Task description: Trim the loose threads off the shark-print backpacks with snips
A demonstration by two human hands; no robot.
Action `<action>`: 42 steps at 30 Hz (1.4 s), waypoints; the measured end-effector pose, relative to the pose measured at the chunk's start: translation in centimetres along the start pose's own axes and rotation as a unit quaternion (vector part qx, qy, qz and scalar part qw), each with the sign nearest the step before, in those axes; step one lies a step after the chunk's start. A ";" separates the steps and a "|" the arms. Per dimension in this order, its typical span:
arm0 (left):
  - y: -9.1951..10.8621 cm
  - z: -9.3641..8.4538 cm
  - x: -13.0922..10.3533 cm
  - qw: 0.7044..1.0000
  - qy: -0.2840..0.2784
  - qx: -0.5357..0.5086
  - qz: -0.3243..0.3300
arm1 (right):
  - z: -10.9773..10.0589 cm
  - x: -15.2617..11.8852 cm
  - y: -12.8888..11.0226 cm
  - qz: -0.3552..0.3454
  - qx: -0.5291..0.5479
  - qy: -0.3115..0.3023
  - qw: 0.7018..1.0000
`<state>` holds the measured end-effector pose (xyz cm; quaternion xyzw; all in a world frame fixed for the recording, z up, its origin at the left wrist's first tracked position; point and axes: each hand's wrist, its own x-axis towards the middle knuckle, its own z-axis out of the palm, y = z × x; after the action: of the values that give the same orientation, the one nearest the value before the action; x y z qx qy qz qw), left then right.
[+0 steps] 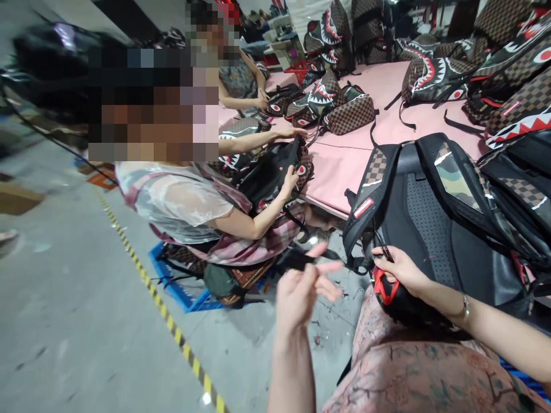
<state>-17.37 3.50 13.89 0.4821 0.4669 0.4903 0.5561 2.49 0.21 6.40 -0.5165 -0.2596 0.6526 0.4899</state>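
My left hand (pixel 301 289) hangs over the floor, fingers part spread, with nothing in them. My right hand (pixel 398 267) has its fingers closed round a slim dark item (pixel 386 250) (too small for me to name), just above a red strip (pixel 386 287) at the left edge of the black backpack (pixel 424 221). That backpack lies back panel up, near right, straps upward, reaching over my lap; I can't see what is in it. On the pink table (pixel 331 169), shark-mouth backpacks (pixel 434 74) crowd the far right, and a checkered pouch (pixel 350 113) lies farther left. To the left, a co-worker (pixel 181 201) handles another black bag (pixel 271 172). Below, a blue crate (pixel 172 291) holds checkered and dark green items (pixel 221 281).
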 end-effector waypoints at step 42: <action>-2.6 4.8 0.3 0.939 -0.308 0.132 -0.080 | -6.9 -8.0 -3.6 -0.222 -0.222 0.236 0.919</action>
<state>-12.38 3.23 11.74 0.6396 0.3707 0.2056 0.6413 10.14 -6.85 10.51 -0.6801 -0.3830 0.3113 0.5421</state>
